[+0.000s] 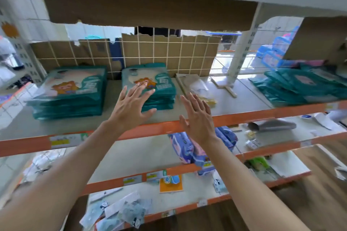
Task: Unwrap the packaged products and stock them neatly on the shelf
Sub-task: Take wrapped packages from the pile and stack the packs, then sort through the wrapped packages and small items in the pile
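Three lots of teal packs sit on the orange-edged shelf (244, 116): the middle stack (155, 90), a tidy stack (69, 93) to its left, and a slumped, fanned-out pile (296, 84) well off to its right.

Both hands are up at the middle stack, and this looks to me like squaring-up rather than unwrapping. To do it well, I'd bring the two palms in against opposite sides of the middle stack at the same moment. I'd keep the fingers flat so the slick packs don't skate over one another, then nudge the front edges level with the stack to its left. Just right of the middle stack lie a clear wrapper and some scraps (199, 88), which should be cleared before more packs go down there.

The left hand (131, 107) is spread over the stack's front left corner, fingers fanned across the top pack and thumb down by the front edge. I can't tell whether it actually presses. The right hand (198, 120) hangs just right of the stack, fingers straight and slightly apart, clear of the packs. Neither grip holds anything; both are wide open.
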`<state>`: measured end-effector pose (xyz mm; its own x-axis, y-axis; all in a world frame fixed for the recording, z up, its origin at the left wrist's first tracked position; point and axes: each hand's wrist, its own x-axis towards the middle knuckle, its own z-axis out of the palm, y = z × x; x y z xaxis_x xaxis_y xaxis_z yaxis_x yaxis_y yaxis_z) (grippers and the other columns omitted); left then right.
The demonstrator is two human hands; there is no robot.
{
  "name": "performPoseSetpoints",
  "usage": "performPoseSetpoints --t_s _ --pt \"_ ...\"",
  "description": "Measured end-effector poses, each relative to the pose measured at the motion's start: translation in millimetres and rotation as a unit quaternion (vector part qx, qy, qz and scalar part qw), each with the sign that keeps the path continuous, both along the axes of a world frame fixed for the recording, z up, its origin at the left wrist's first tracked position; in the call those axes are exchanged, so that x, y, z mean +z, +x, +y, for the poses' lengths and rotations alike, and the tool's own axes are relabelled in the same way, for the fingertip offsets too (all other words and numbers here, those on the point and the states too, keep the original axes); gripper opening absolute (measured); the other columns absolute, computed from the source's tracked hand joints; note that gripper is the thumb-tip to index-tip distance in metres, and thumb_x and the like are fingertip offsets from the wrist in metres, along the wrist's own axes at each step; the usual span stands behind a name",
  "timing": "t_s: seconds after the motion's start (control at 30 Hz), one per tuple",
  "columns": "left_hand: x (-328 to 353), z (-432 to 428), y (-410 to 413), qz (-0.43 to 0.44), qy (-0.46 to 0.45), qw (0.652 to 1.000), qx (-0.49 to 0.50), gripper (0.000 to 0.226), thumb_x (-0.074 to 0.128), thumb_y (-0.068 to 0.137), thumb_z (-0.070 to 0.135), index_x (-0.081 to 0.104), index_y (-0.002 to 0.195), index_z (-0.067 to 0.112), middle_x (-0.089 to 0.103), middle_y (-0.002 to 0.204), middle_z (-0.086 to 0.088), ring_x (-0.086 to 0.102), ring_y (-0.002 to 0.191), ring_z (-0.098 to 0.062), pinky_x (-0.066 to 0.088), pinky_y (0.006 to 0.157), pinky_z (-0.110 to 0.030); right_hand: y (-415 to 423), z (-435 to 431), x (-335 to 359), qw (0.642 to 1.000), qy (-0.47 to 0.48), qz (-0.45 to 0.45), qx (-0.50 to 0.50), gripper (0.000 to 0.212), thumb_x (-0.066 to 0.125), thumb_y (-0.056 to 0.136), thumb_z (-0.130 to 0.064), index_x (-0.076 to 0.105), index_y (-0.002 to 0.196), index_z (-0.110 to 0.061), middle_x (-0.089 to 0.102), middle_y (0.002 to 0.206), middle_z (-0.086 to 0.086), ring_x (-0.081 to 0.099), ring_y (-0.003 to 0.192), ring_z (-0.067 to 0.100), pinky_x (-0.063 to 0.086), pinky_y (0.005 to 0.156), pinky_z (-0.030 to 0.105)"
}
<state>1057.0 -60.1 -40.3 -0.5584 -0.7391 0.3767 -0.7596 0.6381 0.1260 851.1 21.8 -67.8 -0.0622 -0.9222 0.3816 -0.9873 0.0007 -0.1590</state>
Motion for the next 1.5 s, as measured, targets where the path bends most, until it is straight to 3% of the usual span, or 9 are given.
performPoseSetpoints --t_s 0.07,0.23,0.37,0.5,0.67,0.83,1.07,1.23,1.5 --pt "1 14 -30 -0.002 0.008 1.0 -0.002 0.087 0.015 0.07 0.068 0.032 0.144 0.024 0.021 0.154 -0.006 0.012 0.144 -0.022 0.001 0.115 -0.044 -29 13 6 1.0 0.002 0.001 -0.002 0.061 0.035 0.082 -0.039 0.048 0.135 -0.012 0.048 0.139 0.016 0.046 0.129 0.033 0.037 0.103 0.048" --pt "0 47 -112 0.006 0.014 1.0 -0.004 0.064 0.049 0.089 0.049 0.028 0.145 0.027 0.016 0.156 -0.003 0.008 0.144 -0.021 -0.003 0.115 -0.042 -110 47 12 1.0 0.008 0.02 -0.007 0.059 0.045 0.095 -0.033 0.025 0.148 -0.017 0.02 0.155 0.011 0.016 0.144 0.028 0.01 0.116 0.042" --pt "-8 67 -177 0.021 0.034 0.999 -0.001 0.063 0.055 0.088 0.043 0.033 0.143 0.023 0.02 0.154 -0.004 0.013 0.143 -0.023 0.001 0.114 -0.046 -167 78 15 0.998 0.03 0.028 -0.038 0.062 0.044 0.096 -0.033 0.016 0.15 -0.02 0.012 0.157 0.009 0.007 0.146 0.026 0.0 0.117 0.041" --pt "-10 78 -239 0.005 0.053 0.998 -0.035 0.074 0.037 0.081 0.061 0.032 0.144 0.023 0.02 0.154 -0.006 0.014 0.142 -0.027 0.002 0.113 -0.046 -221 102 23 0.996 0.046 0.031 -0.077 0.062 0.043 0.096 -0.035 0.015 0.15 -0.021 0.011 0.157 0.009 0.004 0.146 0.025 -0.001 0.117 0.043" --pt "-8 79 -312 0.002 0.027 0.997 -0.073 0.063 0.052 0.089 0.045 0.029 0.144 0.025 0.019 0.154 -0.004 0.013 0.143 -0.022 0.001 0.113 -0.045 -282 116 26 0.99 0.055 0.026 -0.128 0.064 0.043 0.096 -0.037 0.011 0.15 -0.022 0.012 0.157 0.01 0.006 0.145 0.027 -0.001 0.115 0.043" --pt "-9 66 -375 -0.007 0.004 0.996 -0.094 0.065 0.041 0.086 0.054 0.032 0.143 0.024 0.025 0.153 -0.006 0.02 0.141 -0.025 0.012 0.112 -0.049 -342 110 28 0.984 0.068 0.034 -0.162 0.063 0.039 0.097 -0.038 0.009 0.15 -0.021 0.009 0.157 0.011 0.003 0.145 0.028 -0.002 0.116 0.044" --pt "-3 18 -469 -0.002 0.005 0.996 -0.091 0.065 0.051 0.088 0.048 0.03 0.144 0.023 0.024 0.153 -0.007 0.021 0.141 -0.026 0.009 0.113 -0.049 -436 75 36 0.982 0.066 0.028 -0.174 0.064 0.043 0.095 -0.039 0.014 0.149 -0.023 0.013 0.157 0.01 0.005 0.145 0.029 -0.001 0.116 0.047" --pt "7 -5 -533 0.016 -0.008 0.994 -0.108 0.065 0.056 0.087 0.046 0.035 0.143 0.02 0.031 0.15 -0.009 0.026 0.139 -0.028 0.019 0.109 -0.05 -497 49 43 0.98 0.052 0.041 -0.185 0.064 0.043 0.095 -0.04 0.015 0.149 -0.023 0.018 0.155 0.008 0.011 0.144 0.026 0.0 0.116 0.046" --pt "2 -25 -596 -0.011 0.018 0.996 -0.086 0.067 0.048 0.089 0.052 0.025 0.146 0.025 0.024 0.153 -0.005 0.02 0.141 -0.024 0.013 0.113 -0.044 -567 23 32 0.985 0.038 0.019 -0.167 0.061 0.046 0.095 -0.035 0.023 0.148 -0.017 0.023 0.153 0.011 0.013 0.144 0.029 0.003 0.116 0.047"
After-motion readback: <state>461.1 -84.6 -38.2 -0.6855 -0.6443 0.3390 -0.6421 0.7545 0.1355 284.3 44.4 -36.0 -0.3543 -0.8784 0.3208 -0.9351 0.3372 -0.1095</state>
